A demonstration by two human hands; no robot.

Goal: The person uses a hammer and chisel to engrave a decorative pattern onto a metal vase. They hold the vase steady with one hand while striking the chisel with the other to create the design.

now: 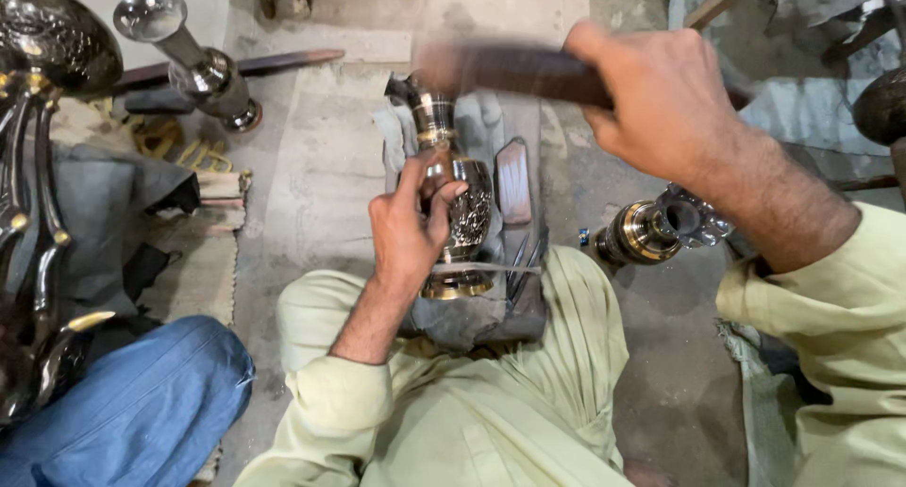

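Head view, looking down on a seated person in pale yellow-green clothing. At centre lies an engraved metal vase (458, 213), dark with brass-coloured bands, a narrow neck and a flared foot, its belly covered in relief pattern; it rests tilted on a grey padded block (514, 166) between the person's knees. The left hand (411, 227) is wrapped around the vase's belly, fingers closed on it, thumb up against the neck. The right hand (661, 95) is raised above, fist closed tight on a dark wooden hammer handle (514, 72), blurred by motion. Thin steel chisels (524, 260) lie just beside the vase on the block. To the right, on the concrete floor (321, 166), lies a second brass-banded vessel (656, 227) with a scalloped rim. At upper left lies a polished silver-coloured vase (193, 62); a large dark ornamental metal piece (38, 119) fills the left edge. Blue trousers (142, 402) of another person show at lower left.
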